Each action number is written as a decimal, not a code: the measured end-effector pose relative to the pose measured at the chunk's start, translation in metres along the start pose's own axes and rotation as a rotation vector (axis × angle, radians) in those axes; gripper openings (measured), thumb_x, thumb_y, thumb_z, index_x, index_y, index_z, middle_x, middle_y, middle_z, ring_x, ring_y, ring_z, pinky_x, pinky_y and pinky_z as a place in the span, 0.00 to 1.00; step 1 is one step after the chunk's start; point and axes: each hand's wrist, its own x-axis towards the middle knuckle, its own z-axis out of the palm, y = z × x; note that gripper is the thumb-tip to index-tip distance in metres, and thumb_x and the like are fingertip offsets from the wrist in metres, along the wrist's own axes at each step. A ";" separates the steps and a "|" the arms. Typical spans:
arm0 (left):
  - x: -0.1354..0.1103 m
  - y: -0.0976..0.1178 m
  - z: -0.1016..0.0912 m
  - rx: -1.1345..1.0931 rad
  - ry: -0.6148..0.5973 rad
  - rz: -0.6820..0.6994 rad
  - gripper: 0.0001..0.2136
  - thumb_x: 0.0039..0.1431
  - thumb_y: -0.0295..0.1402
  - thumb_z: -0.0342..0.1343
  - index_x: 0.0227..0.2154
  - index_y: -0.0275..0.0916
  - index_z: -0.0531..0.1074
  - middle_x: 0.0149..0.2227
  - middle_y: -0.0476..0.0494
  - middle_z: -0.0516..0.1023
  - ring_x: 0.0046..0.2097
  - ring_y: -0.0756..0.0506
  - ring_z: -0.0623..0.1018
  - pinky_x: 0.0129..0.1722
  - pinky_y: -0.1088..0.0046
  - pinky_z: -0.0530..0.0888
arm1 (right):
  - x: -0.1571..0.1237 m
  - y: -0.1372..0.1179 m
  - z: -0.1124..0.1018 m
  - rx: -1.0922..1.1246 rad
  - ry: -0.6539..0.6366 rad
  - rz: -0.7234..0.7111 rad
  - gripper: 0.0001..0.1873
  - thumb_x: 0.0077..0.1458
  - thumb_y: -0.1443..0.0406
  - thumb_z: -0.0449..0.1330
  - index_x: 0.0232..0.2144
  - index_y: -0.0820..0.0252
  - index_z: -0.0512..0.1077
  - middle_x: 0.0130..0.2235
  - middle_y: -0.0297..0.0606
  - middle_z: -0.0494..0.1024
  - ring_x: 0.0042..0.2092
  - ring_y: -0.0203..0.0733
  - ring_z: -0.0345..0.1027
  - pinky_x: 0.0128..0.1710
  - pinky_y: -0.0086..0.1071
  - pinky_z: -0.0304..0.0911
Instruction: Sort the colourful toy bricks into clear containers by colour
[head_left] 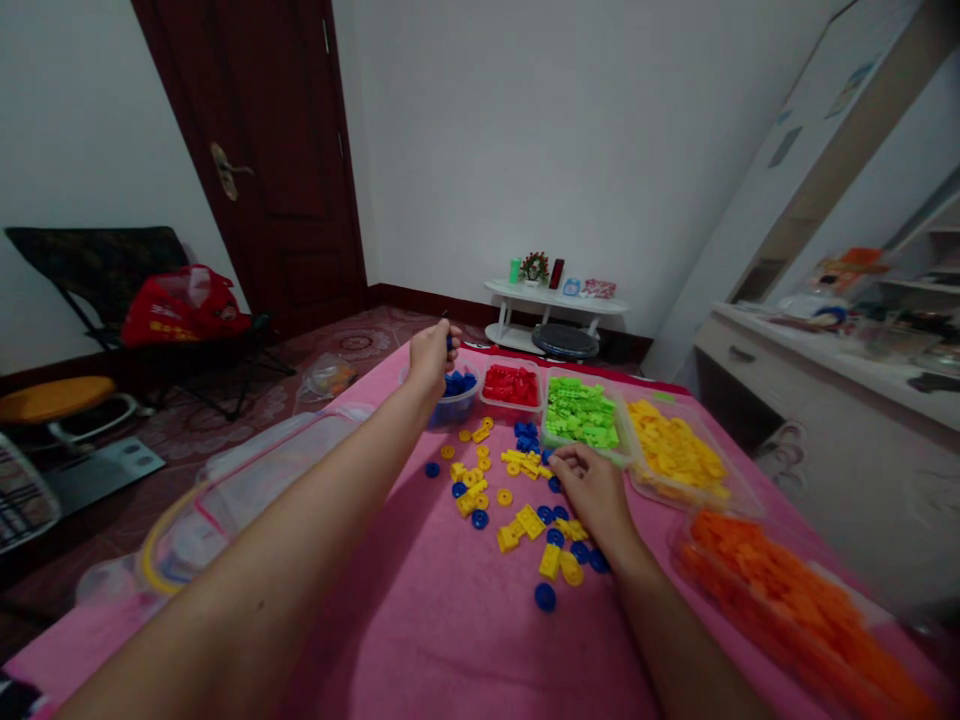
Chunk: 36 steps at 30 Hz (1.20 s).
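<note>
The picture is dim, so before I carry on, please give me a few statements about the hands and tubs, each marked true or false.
1. The left hand is near the blue tub. True.
2. The red tub stands between the blue and green tubs. True.
3. Both hands are inside tubs. False: the right hand is by loose pieces on the pink cloth.
4. All loose pieces are yellow. False: blue discs lie among them.

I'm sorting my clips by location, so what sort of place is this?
It looks like a room in a home, perhaps a living room: there's a dark red panelled door, a folding chair with a red bag on it, and a low white stand bearing a potted plant.
</note>
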 end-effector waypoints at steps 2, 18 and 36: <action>0.020 -0.010 -0.006 0.250 0.065 0.078 0.13 0.56 0.39 0.48 0.23 0.35 0.67 0.18 0.51 0.67 0.17 0.56 0.63 0.18 0.81 0.57 | 0.002 -0.001 -0.001 0.249 -0.010 0.123 0.11 0.44 0.59 0.61 0.27 0.61 0.71 0.24 0.35 0.74 0.25 0.38 0.66 0.24 0.30 0.61; -0.073 -0.044 -0.001 0.673 -0.571 0.215 0.12 0.54 0.36 0.51 0.29 0.33 0.75 0.30 0.45 0.78 0.33 0.48 0.75 0.33 0.75 0.69 | 0.003 -0.012 -0.008 0.655 -0.110 0.371 0.15 0.41 0.60 0.66 0.32 0.62 0.74 0.28 0.37 0.77 0.25 0.31 0.68 0.24 0.24 0.64; -0.136 -0.051 0.017 0.753 -0.533 0.423 0.07 0.52 0.28 0.56 0.34 0.38 0.77 0.30 0.48 0.77 0.31 0.51 0.73 0.32 0.77 0.67 | -0.003 -0.026 0.000 0.670 -0.179 0.245 0.20 0.46 0.51 0.63 0.21 0.64 0.69 0.18 0.29 0.66 0.19 0.27 0.55 0.20 0.24 0.49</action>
